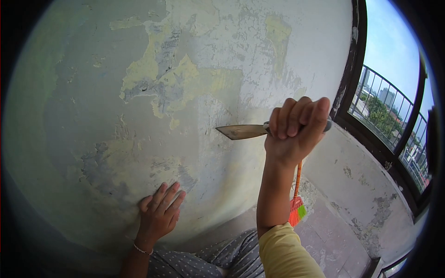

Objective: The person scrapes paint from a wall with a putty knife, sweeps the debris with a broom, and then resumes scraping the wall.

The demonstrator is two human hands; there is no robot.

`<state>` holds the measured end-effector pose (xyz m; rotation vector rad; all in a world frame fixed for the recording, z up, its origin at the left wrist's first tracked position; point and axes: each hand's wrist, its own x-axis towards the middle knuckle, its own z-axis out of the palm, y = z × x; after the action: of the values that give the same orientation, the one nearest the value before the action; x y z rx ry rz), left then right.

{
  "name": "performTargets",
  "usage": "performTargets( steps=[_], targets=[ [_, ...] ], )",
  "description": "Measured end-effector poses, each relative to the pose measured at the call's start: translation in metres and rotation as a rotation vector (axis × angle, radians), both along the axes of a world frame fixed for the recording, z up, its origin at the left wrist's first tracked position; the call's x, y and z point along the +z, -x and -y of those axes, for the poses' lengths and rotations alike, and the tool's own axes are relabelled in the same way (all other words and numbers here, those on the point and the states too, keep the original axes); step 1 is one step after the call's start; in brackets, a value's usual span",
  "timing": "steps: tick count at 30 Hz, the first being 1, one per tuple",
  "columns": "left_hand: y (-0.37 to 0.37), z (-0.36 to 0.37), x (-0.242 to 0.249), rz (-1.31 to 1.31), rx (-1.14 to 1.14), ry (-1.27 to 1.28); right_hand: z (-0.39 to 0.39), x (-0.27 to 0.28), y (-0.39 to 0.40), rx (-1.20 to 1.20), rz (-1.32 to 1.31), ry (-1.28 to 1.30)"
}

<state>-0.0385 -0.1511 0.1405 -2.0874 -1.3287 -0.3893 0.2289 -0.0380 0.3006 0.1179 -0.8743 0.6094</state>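
Two hands show, with one scraper and one broom. Nearest, at lower centre of the frame, the left hand (160, 214) lies flat with fingers spread on the peeling wall (92, 92), holding nothing. Right of centre, the right hand (296, 129) has its grip fisted tight around the scraper (243, 131) handle; the dull, pointed metal blade sticks out leftward, tip against the wall. Beyond, an orange broom (296, 204) leans.

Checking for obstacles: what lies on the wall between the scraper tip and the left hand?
Only bare, peeling wall between scraper and left hand, head view.
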Motion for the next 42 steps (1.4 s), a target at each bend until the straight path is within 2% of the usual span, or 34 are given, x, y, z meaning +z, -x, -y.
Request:
performTargets(
  steps=[2, 4, 6, 8, 10, 12, 14, 16, 18, 20, 23, 26, 30, 32, 34, 36, 39, 42],
  targets=[
    [0.0, -0.001, -0.006, -0.023, -0.04, -0.024, -0.004, -0.006, 0.028, 0.203, 0.094, 0.143],
    [-0.001, -0.002, -0.006, 0.003, -0.016, -0.044, 0.001, -0.012, 0.029, 0.256, 0.103, 0.129],
    [0.004, -0.002, -0.011, 0.038, -0.037, -0.053, 0.012, -0.009, 0.012, 0.061, 0.13, -0.065],
    [0.009, -0.001, -0.019, 0.072, -0.054, -0.059, 0.02, 0.0, -0.004, 0.019, 0.044, -0.2],
    [0.013, -0.001, -0.026, 0.057, -0.079, -0.075, 0.018, 0.004, -0.005, -0.074, 0.023, -0.172],
    [0.014, -0.001, -0.03, 0.059, -0.086, -0.074, -0.001, -0.003, 0.02, -0.063, 0.17, -0.062],
    [0.013, 0.001, -0.032, 0.06, -0.096, -0.074, 0.002, -0.003, 0.014, -0.067, 0.137, -0.044],
    [0.013, 0.001, -0.03, 0.097, -0.097, -0.053, 0.011, -0.002, 0.006, -0.068, 0.084, -0.076],
    [0.018, 0.005, -0.032, 0.094, -0.13, -0.033, 0.021, -0.002, -0.01, -0.015, 0.044, -0.238],
    [0.02, 0.0, -0.033, 0.095, -0.167, -0.03, 0.019, -0.005, -0.013, -0.055, -0.011, -0.23],
    [0.02, 0.001, -0.033, 0.074, -0.184, -0.039, 0.0, -0.015, 0.016, -0.023, 0.043, 0.041],
    [0.02, 0.0, -0.034, 0.059, -0.169, -0.053, 0.002, -0.015, 0.0, -0.041, 0.036, -0.012],
    [0.02, -0.001, -0.033, 0.075, -0.151, -0.042, 0.002, -0.013, -0.028, 0.085, -0.106, -0.203],
    [0.016, -0.001, -0.03, 0.1, -0.133, -0.029, -0.007, -0.016, 0.007, 0.053, -0.007, -0.057],
    [0.013, 0.001, -0.029, 0.121, -0.134, -0.044, -0.014, -0.025, 0.044, 0.382, 0.102, 0.155],
    [0.012, 0.004, -0.029, 0.148, -0.14, -0.019, -0.009, -0.03, 0.043, 0.407, 0.13, 0.117],
    [0.017, 0.008, -0.027, 0.18, -0.13, -0.023, 0.002, -0.026, 0.007, 0.148, 0.05, -0.137],
    [0.029, 0.014, -0.027, 0.166, -0.119, -0.041, 0.008, -0.018, -0.006, 0.045, 0.014, -0.194]
  ],
)
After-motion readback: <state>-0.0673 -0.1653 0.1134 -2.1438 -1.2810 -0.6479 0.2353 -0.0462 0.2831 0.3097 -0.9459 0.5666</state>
